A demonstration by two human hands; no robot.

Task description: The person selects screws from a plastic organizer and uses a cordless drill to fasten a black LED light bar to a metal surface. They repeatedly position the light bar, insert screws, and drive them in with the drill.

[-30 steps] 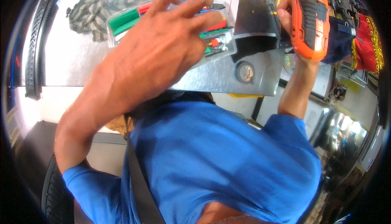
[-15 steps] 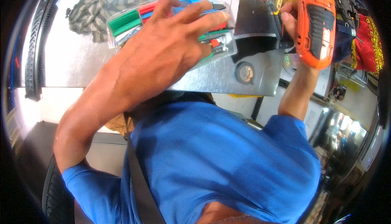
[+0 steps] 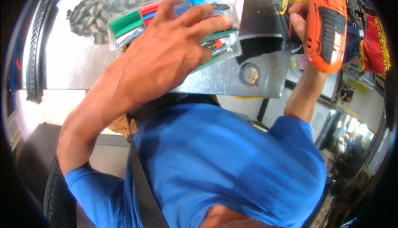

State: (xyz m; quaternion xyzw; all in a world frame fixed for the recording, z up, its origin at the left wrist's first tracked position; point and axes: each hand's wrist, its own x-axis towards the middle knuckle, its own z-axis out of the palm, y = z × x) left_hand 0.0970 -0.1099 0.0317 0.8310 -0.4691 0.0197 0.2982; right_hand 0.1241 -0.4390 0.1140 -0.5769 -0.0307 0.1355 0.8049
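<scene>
My left hand (image 3: pixel 166 47) lies over a clear plastic organizer box (image 3: pixel 238 49), its fingers spread and bent across the compartments. I see nothing held in it, though the palm side is hidden. Green sleeve pieces (image 3: pixel 126 24) lie in the box's left compartment; red and blue strips and small parts show around my fingers. At the right, my right hand (image 3: pixel 299 18) is wrapped round an orange power tool (image 3: pixel 327 25) with a black side panel. The thumb shows on the tool's left side; the other fingers are mostly hidden behind it.
A grey striped knitted cloth (image 3: pixel 99 10) lies behind the box on the metal table (image 3: pixel 207 83). Near the table's front right edge rests a small round disc (image 3: pixel 249 74). A dark sheet (image 3: pixel 261 12) lies beyond it. Red cloth with yellow trim (image 3: pixel 375 45) hangs far right.
The orange tool and my right hand have shifted slightly right and down. My left hand stays over the box, almost unmoved.
</scene>
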